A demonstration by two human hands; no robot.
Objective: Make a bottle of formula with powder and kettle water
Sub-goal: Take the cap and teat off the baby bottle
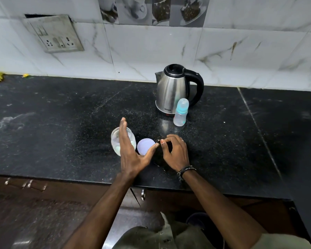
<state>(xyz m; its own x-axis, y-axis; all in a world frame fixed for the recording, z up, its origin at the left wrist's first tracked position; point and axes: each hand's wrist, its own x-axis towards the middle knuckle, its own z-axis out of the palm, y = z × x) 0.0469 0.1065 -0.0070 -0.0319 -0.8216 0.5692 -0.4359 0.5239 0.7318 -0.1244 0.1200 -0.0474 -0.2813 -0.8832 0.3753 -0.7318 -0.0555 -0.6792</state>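
Reaching over the desk (61, 123), left hand (131, 151) spread flat beside jar (115, 139), right hand (174, 151) curled, holding nothing certain, lid (144, 146) between, kettle (172, 88) and bottle (181, 112) at one o'clock.

We've got both hands over the counter (61, 123) near its front edge. Just behind the left hand (131, 155), partly under its fingers, stands the powder jar (115, 141). Between our two hands lies the lid (144, 146), flat on the counter, touching the left thumb's side and just left of the right hand (176, 151). Beyond the right hand, well apart from it, stands the baby bottle (180, 113), upright. Right behind the bottle, near the wall, sits the kettle (172, 90), handle pointing right. Far off to the left of the left hand, up on the wall, we see the socket plate (54, 33).
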